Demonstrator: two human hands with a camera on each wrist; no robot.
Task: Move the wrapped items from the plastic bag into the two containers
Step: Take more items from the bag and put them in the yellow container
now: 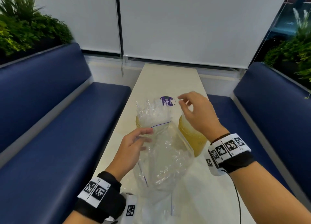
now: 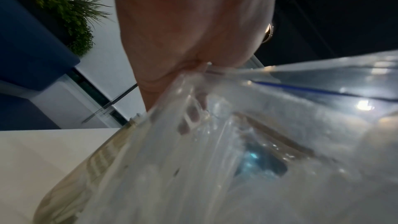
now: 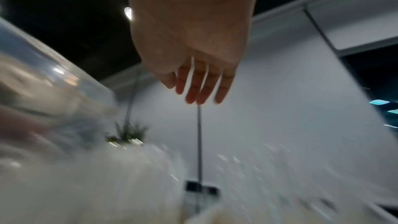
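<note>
The plastic bag (image 1: 161, 159) is held at its mouth by the left hand (image 1: 129, 149), the rim pinched between thumb and fingers, as the left wrist view shows. Crinkled clear wrapped items are seen inside it.

At about one o'clock from the bag, the right hand (image 1: 200, 116) hovers with fingers loosely spread, holding nothing.

Under that hand stands the right container (image 1: 193, 138); its contents cannot be told. At eleven o'clock stands the left container (image 1: 143, 122), from which a wrapped item (image 1: 154, 109) with a purple label sticks up.

That item could probably tip out, being tall and springy. The bag could slump and spill if the pinch slackened.
</note>
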